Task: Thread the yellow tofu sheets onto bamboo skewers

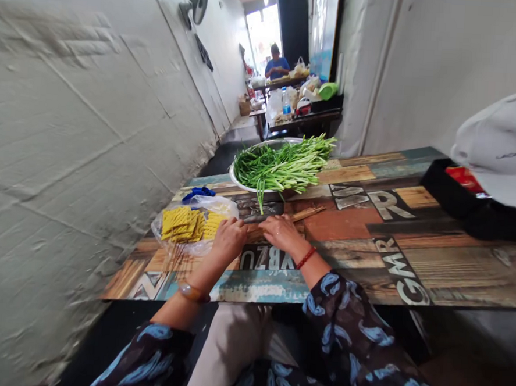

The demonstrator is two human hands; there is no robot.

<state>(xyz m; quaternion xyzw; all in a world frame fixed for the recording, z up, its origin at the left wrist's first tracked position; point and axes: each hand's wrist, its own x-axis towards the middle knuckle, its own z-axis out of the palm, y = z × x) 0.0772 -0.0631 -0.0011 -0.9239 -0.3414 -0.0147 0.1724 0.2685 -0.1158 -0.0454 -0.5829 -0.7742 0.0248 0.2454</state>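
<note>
Yellow skewered pieces (182, 223) lie on a clear plastic bag (157, 225) at the left of the patterned table, their thin sticks pointing toward me. Just right of them is my left hand (230, 238), its fingers curled; what they hold, if anything, is hidden. Near the table's middle my right hand (280, 232) rests by a bundle of thin wooden sticks (307, 214), fingers bent over its near end. Whether it grips them is unclear. Beyond both hands stands a metal bowl (245, 186) heaped with long green stalks (290, 163).
A blue item (199, 194) lies behind the bag. On the table's right are a white cap (501, 144) and a black item (450, 199) with a red packet. A wall borders the left side. Far back, a person in blue sits at another cluttered table (306, 123).
</note>
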